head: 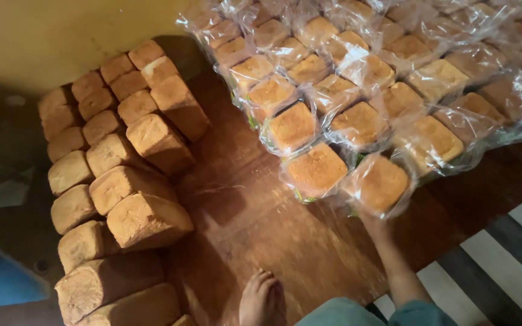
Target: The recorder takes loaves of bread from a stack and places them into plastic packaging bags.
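Right hand (374,218) was mostly hidden behind a bagged loaf (377,183); only the wrist and forearm showed, reaching forward from the lower right. It looked closed on the loaf's near underside, but fingers were out of sight, so I couldn't tell pinch from flat push. Left hand wasn't in frame.

Bagged loaf sat at the tip of that hand, touching it, at the near corner of the bagged stack (394,84). Another bagged loaf (316,171) lay just left of it, touching. The rest of the wrapped rows ran up and away from the hand, packed side to side, clear film bunched loose between them.

Well left of the hand, across a bare strip of wooden floor (255,229): unwrapped loaves (122,175), stacked at least 2 high along the yellow wall. A bare foot (262,299) stood on the floor, below-left of the hand. Striped mat (502,265) lay to the right of the forearm.

Risks, my read:
- Grip on slick film only: loaf could slide out or the bag tear.
- Corner loaf leaned on its neighbours; pulling it could drag loose film and shift the row.
- Soft crust: a hard squeeze would dent it.
- Foot close to the stack; a step forward could clip it.
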